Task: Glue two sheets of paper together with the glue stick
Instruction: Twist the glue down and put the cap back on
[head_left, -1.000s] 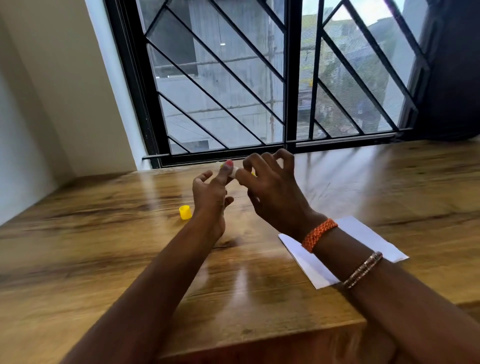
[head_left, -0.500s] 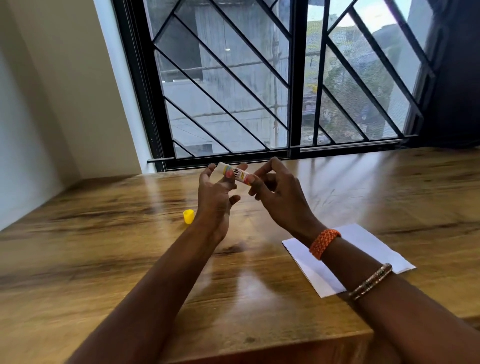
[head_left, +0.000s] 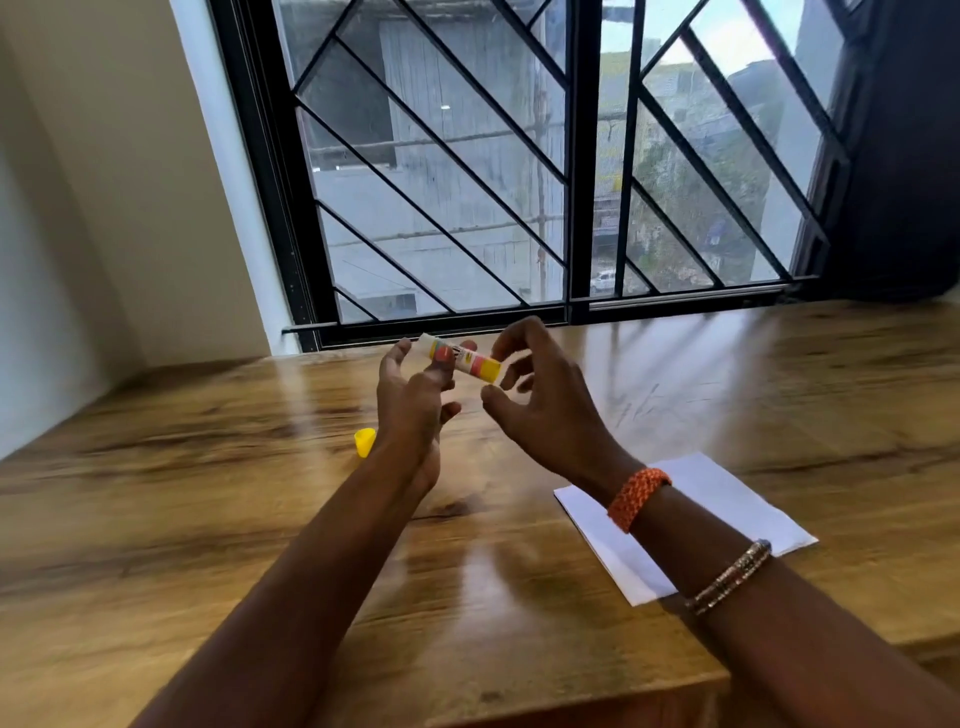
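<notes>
We pinch the glue stick in our left hand, its long axis running ten to four, while our loosely spread right hand fingers its four o'clock end, paper at five o'clock on the bench.

Glossy wood table; matt white paper; plastic cap.

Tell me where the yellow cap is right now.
In the head view, the cap lies on the table, left of centre, just left of the left wrist and across from the paper.
</notes>
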